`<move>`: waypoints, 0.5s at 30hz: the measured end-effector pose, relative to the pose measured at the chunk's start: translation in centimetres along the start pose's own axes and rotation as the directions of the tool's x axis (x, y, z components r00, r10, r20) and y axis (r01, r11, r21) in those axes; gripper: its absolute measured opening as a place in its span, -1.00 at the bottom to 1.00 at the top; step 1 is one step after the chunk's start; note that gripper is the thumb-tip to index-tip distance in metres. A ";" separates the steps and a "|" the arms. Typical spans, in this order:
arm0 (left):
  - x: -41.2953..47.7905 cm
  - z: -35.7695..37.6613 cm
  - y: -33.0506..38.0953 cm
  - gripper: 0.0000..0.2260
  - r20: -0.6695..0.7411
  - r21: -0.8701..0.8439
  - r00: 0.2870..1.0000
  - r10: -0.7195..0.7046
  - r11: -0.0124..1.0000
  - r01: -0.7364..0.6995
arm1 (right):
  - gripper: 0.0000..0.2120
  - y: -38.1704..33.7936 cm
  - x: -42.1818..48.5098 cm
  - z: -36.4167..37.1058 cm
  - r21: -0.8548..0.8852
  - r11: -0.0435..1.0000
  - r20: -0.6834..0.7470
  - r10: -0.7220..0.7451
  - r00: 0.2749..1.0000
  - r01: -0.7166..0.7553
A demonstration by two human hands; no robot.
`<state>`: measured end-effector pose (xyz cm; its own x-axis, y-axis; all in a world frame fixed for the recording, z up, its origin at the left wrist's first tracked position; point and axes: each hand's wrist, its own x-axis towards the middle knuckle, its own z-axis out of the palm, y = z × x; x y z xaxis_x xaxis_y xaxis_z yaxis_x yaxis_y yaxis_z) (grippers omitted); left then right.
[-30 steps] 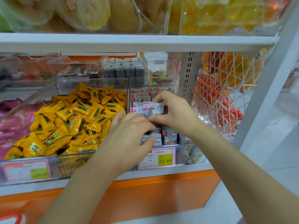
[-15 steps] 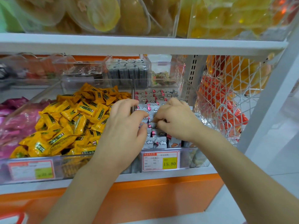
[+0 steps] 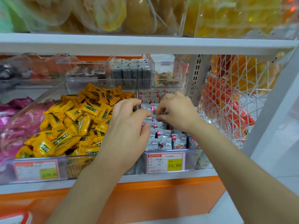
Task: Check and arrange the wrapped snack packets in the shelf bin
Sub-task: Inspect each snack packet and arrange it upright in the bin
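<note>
The clearest writing we can read is on the price tag (image 3: 166, 162) clipped to the front of the shelf bin (image 3: 192, 160): a red-bordered card with "15.80" on a yellow patch; its smaller lines are too fine for us to make out. The wrapped packets (image 3: 165, 141) stand upright in rows inside this clear bin, grey-white with white clouds and a small red balloon. We see no legible brand on them.

In the next bin to the left, the yellow packets (image 3: 72, 126) carry dark green labels whose lettering is too small to read, and the tag (image 3: 36, 170) below them is blurred.

Both forearms reach up from below and meet over the middle rows. The right hand (image 3: 176, 110) arches knuckles-up, its fingers (image 3: 159, 109) bent down and pinching the top edges of the wrapped packets against the thumb. The left hand (image 3: 129, 125) lies at the bin's left wall, back towards us, fingers (image 3: 142, 112) curled onto the same rows. We cannot tell whether it grips a packet or only touches them.

A white wire basket (image 3: 234, 97) of orange bags hangs to the right.
</note>
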<state>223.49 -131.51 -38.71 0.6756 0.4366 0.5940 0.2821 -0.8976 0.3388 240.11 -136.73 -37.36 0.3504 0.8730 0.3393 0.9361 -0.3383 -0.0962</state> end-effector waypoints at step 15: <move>0.3 -0.1 0.6 -0.68 -0.072 -0.032 0.995 -0.063 0.998 0.061 | -0.87 1.8 -4.2 -4.6 0.938 0.342 -0.245 0.548 0.800 0.053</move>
<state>223.77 -131.95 -38.21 0.6054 0.4958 0.6226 0.3010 -0.8668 0.3977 240.14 -142.62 -34.64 0.7857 0.4268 0.4478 0.3676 0.2600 -0.8929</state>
